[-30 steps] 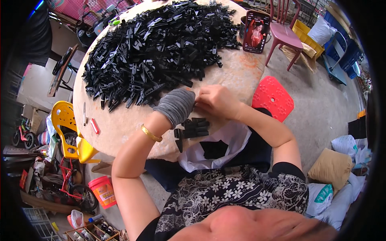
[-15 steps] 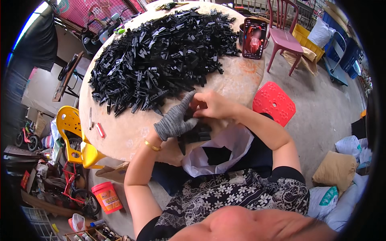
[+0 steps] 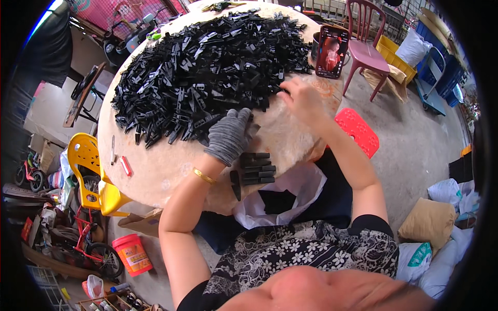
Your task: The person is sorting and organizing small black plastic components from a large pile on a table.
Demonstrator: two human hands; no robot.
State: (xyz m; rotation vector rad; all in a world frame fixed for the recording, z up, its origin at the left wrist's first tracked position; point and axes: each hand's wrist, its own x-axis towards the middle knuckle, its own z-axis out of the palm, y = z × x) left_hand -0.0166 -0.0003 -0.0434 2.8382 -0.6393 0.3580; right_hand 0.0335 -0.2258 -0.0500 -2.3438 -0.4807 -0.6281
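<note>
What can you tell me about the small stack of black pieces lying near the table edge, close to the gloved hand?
The small stack of black pieces consists of several narrow, bar-shaped parts that look like moulded plastic. They lie flat and parallel in a tidy row on the pale round table, near its front edge. One more pointed black piece lies beside them, turned across their direction. The left hand, in a grey knit glove, rests just above the row; whether it touches it is unclear. A white bag hangs below.
</note>
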